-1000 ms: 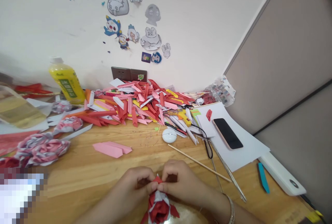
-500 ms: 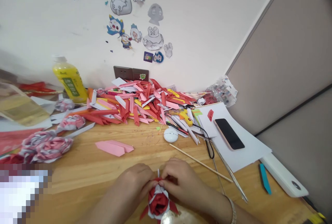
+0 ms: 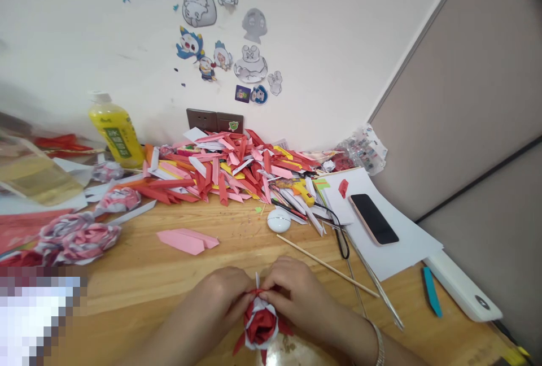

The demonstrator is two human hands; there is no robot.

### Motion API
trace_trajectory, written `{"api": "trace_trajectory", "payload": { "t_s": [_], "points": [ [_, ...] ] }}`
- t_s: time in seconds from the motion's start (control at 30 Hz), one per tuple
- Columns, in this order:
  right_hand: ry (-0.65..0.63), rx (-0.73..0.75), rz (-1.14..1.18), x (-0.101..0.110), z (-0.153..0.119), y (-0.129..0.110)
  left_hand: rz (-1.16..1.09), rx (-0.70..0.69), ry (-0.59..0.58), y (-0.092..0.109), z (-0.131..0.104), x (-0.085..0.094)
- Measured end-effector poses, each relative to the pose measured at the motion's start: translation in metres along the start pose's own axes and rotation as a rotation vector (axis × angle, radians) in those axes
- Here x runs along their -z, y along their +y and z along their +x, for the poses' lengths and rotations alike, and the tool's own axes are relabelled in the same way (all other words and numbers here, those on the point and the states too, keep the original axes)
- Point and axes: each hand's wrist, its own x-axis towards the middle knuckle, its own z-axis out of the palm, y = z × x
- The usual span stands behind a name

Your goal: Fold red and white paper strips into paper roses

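Note:
A red and white folded-paper rose (image 3: 261, 325) is held low over the front of the wooden table, its bloom facing me. My left hand (image 3: 226, 292) pinches its upper edge from the left, thumb and fingers closed on the paper. From the other side my right hand (image 3: 292, 287) grips the same edge, with the two thumbs nearly meeting. A pale paper tip sticks up between the hands, and red points spread out below the bloom. Two pink folded paper strips (image 3: 186, 240) lie just beyond my left hand.
A heap of folded paper strips (image 3: 220, 168) lies along the wall. Left are a yellow drink bottle (image 3: 116, 134) and finished paper roses (image 3: 84, 236). Right are a wooden stick (image 3: 328, 266), a white earbud case (image 3: 279, 221), a yellow glue gun (image 3: 304, 192) and a phone (image 3: 374, 219) on white paper.
The rose has shifted slightly right and tilted between my fingers, showing more of its red edge at the top. Both hands keep their pinch.

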Motion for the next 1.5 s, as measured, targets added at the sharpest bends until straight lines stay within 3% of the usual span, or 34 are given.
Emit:
{"api": "trace_trajectory", "payload": {
  "t_s": [0.13, 0.27, 0.4, 0.6, 0.83, 1.13, 1.27, 1.5],
  "points": [
    [0.001, 0.039, -0.030, 0.002, 0.001, -0.001, 0.007, 0.012, 0.066, -0.001, 0.000, 0.000],
    [0.031, 0.051, -0.048, 0.000, 0.001, 0.000, -0.075, -0.025, 0.052, -0.004, 0.000, -0.001],
    [0.041, 0.064, -0.011, 0.000, 0.000, 0.000, -0.136, 0.041, 0.057, -0.006, 0.000, -0.001],
    [0.072, 0.055, 0.081, 0.005, 0.001, -0.005, -0.738, 0.143, -0.092, -0.016, 0.005, 0.008],
    [0.076, 0.134, 0.029, 0.003, 0.001, -0.003, -0.958, 0.251, -0.119, -0.012, 0.007, 0.002],
    [0.037, 0.436, 0.004, 0.011, 0.006, -0.001, -0.951, 0.229, -0.086, -0.015, 0.008, -0.008],
    [-0.063, 0.365, 0.081, 0.017, 0.007, -0.006, -0.938, 0.224, -0.087, -0.017, 0.008, -0.008],
    [-0.110, 0.274, 0.146, 0.022, 0.008, -0.015, -0.901, 0.234, -0.050, -0.017, 0.008, -0.007]
  ]
}}
